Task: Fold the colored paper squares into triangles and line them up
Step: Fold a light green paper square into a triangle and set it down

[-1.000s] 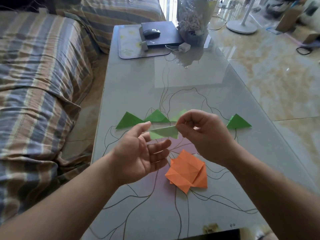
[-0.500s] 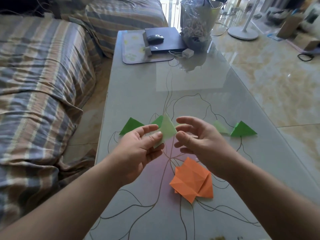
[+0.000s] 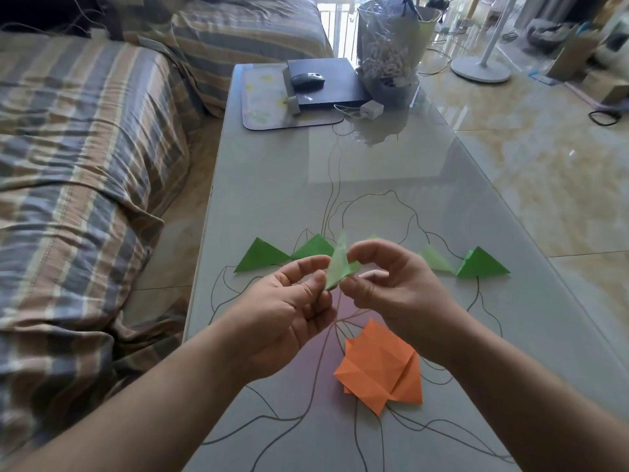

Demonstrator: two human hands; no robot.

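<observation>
A light green folded paper (image 3: 337, 264) stands upright above the table, pinched at its lower end by my left hand (image 3: 289, 311). My right hand (image 3: 391, 287) is just right of it, fingers curled, fingertips touching the paper's right edge. Behind my hands lies a row of folded triangles: a dark green one (image 3: 260, 258) at the left, another dark green one (image 3: 315, 248), a pale green one (image 3: 435, 260) and a dark green one (image 3: 481, 265) at the right. A pile of orange paper pieces (image 3: 379, 369) lies on the table below my right hand.
The glass table (image 3: 272, 185) carries a black laptop (image 3: 326, 85) with a mouse (image 3: 306, 80), a mat, a white charger (image 3: 372, 109) and a plastic bag (image 3: 391, 46) at its far end. A striped sofa (image 3: 78, 158) runs along the left. Tiled floor lies on the right.
The light green paper has turned from lying flat between both hands to standing upright in my left hand. My right hand let go, then came back to its right edge.
</observation>
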